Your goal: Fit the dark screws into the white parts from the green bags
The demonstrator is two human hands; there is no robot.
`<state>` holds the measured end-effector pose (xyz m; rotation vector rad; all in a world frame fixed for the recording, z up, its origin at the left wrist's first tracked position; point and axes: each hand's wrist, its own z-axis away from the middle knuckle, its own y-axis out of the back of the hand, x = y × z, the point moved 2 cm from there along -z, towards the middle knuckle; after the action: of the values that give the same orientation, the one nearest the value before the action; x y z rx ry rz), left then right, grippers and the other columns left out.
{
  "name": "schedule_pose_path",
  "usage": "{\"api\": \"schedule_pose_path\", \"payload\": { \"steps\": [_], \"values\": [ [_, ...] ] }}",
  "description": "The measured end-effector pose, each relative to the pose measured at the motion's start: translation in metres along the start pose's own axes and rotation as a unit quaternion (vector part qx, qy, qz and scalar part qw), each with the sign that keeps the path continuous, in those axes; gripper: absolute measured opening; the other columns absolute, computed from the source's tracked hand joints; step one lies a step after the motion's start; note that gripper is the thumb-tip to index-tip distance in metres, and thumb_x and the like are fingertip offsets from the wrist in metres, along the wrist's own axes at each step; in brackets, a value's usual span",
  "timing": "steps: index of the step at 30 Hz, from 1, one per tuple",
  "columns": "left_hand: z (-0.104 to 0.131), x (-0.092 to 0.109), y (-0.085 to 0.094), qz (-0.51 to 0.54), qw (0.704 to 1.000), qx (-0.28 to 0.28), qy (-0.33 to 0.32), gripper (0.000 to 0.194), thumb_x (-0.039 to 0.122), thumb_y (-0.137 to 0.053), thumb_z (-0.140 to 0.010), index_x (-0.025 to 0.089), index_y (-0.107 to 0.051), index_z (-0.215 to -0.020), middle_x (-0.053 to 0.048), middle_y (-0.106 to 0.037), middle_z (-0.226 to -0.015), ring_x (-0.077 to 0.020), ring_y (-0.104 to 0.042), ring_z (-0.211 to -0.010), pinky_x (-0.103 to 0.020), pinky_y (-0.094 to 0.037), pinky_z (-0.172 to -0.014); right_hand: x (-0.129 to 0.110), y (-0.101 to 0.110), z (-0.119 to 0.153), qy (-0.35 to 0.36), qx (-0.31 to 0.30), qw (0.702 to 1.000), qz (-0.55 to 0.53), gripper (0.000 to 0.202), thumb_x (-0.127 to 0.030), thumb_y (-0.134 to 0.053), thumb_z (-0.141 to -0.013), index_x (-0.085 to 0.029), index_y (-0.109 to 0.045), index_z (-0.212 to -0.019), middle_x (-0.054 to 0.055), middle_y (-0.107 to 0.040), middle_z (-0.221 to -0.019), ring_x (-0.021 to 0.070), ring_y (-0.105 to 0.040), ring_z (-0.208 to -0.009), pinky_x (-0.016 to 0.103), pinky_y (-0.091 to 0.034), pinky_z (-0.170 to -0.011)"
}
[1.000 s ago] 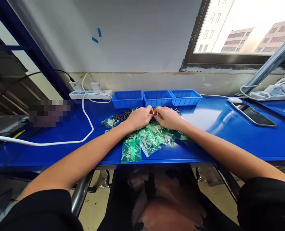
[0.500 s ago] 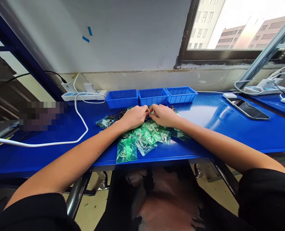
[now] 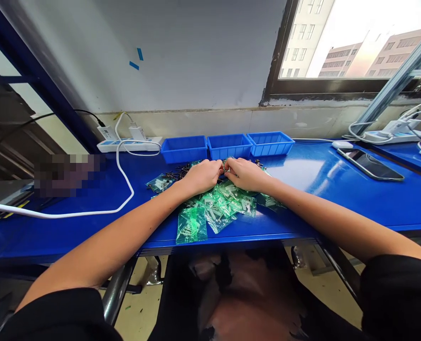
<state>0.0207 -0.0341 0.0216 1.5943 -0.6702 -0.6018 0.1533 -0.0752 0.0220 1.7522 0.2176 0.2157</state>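
My left hand (image 3: 204,176) and my right hand (image 3: 245,173) meet over the middle of the blue table. The fingertips of both are pinched together around something too small to make out. Beneath and in front of them lies a heap of green-tinted clear bags (image 3: 219,203) with small white parts inside. One flat bag (image 3: 192,225) lies nearest the table's front edge. Dark screws (image 3: 178,172) are scattered behind and left of my left hand, beside another small bag (image 3: 160,183). More of the pile is hidden under my hands.
Three blue bins (image 3: 184,148), (image 3: 229,146), (image 3: 270,143) stand in a row behind the pile. A power strip (image 3: 128,144) with a white cable (image 3: 125,177) is at the left. On the right lie a phone (image 3: 370,164) and another power strip (image 3: 395,136).
The view has shifted slightly, so everything sits a little lower and further right. Both hands stay together over the pile with fingertips still pinched.
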Motion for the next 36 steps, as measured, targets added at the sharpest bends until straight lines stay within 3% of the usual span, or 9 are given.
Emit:
{"api": "schedule_pose_path", "payload": {
  "steps": [11,19,36],
  "values": [
    [-0.0014,0.0024,-0.0006,-0.047,0.998,-0.001,-0.049,0.028,0.026,-0.030,-0.095,0.014,-0.056,-0.099,-0.010,-0.065,-0.101,-0.0246,-0.058,-0.097,-0.034,-0.045,-0.084,0.0009,-0.0045,-0.0030,0.043,-0.010,0.998,0.046,0.023,-0.019,-0.033,-0.097,-0.014,-0.055,-0.096,0.011,-0.063,-0.101,0.0227,-0.056,-0.093,0.031,-0.036,-0.080],
    [0.0006,-0.0007,0.0038,-0.019,0.999,0.034,-0.025,0.026,0.027,-0.035,-0.094,0.018,-0.059,-0.097,-0.007,-0.068,-0.098,-0.0226,-0.062,-0.094,-0.029,-0.045,-0.073,0.0002,-0.0041,-0.0027,0.040,-0.016,0.998,0.049,0.025,-0.021,-0.032,-0.098,-0.013,-0.056,-0.097,0.011,-0.063,-0.102,0.0226,-0.056,-0.095,0.032,-0.037,-0.081],
    [0.0021,-0.0024,0.0079,0.023,0.999,0.039,0.003,0.026,0.030,-0.040,-0.089,0.021,-0.064,-0.089,-0.004,-0.071,-0.090,-0.0224,-0.064,-0.085,-0.027,-0.041,-0.062,-0.0017,-0.0022,-0.0015,0.034,-0.026,0.997,0.057,0.026,-0.020,-0.031,-0.098,-0.013,-0.056,-0.098,0.011,-0.062,-0.103,0.0229,-0.055,-0.096,0.032,-0.036,-0.080]
  ]
}}
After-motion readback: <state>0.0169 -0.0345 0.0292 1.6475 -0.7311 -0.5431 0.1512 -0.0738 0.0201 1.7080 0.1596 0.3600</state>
